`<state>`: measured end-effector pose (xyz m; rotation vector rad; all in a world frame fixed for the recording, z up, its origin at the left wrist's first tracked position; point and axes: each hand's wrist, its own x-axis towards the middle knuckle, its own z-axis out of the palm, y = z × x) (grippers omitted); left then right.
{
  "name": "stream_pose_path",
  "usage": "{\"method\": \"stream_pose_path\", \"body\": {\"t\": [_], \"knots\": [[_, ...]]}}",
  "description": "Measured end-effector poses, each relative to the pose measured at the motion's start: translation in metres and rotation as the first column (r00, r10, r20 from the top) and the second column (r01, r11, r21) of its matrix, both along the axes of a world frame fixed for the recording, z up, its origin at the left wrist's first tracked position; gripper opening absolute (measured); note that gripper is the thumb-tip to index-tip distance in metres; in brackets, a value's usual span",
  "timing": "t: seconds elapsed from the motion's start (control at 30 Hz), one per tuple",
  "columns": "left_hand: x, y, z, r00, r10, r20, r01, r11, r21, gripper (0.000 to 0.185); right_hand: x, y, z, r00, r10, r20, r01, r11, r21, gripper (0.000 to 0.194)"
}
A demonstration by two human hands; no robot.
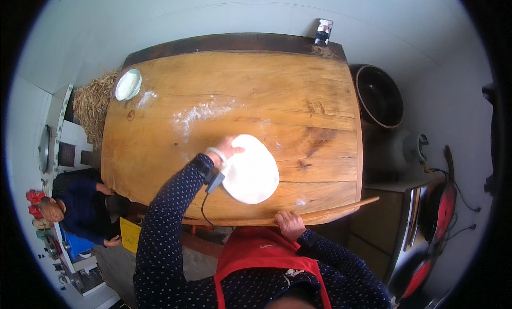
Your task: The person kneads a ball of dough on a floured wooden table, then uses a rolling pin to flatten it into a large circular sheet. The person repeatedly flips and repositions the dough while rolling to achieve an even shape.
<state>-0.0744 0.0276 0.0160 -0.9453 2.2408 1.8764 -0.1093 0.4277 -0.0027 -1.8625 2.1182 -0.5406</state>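
Observation:
A broad, rounded sheet of pale dough lies on the wooden table in front of me. My left hand, slightly blurred, holds it at its upper left edge, with the thumb over the dough; the fingertips are partly hidden. A bracelet and a dark band with a small device and cable are at that wrist. At the near table edge my right hand is closed around a long wooden rolling pin, whose tip sticks out past the table's right corner. White flour is scattered beyond the dough.
A bowl of flour stands at the table's far left corner. A phone leans on the wall behind the dark back ledge. A large dark vat is to the right. Another person sits at the left, near the table's corner.

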Motion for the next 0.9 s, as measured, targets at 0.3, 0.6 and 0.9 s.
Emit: {"method": "stream_pose_path", "body": {"t": [0.3, 0.6, 0.9], "knots": [[0.075, -0.17, -0.05, 0.785, 0.62, 0.003, -0.561, 0.708, 0.43, 0.047, 0.006, -0.023, 0.004, 0.994, 0.097, -0.045, -0.095, 0.995, 0.038, 0.012], [0.097, -0.104, -0.067, 0.638, 0.764, 0.097, -0.751, 0.589, 0.299, 0.058, 0.023, -0.027, 0.004, 0.989, 0.0, -0.151, 0.005, 0.999, 0.035, 0.02], [0.006, 0.178, -0.033, 0.738, -0.597, -0.313, 0.268, 0.686, -0.677, 0.049, 0.019, 0.005, -0.002, 0.991, 0.123, -0.045, -0.116, 0.983, 0.139, 0.022]]}}
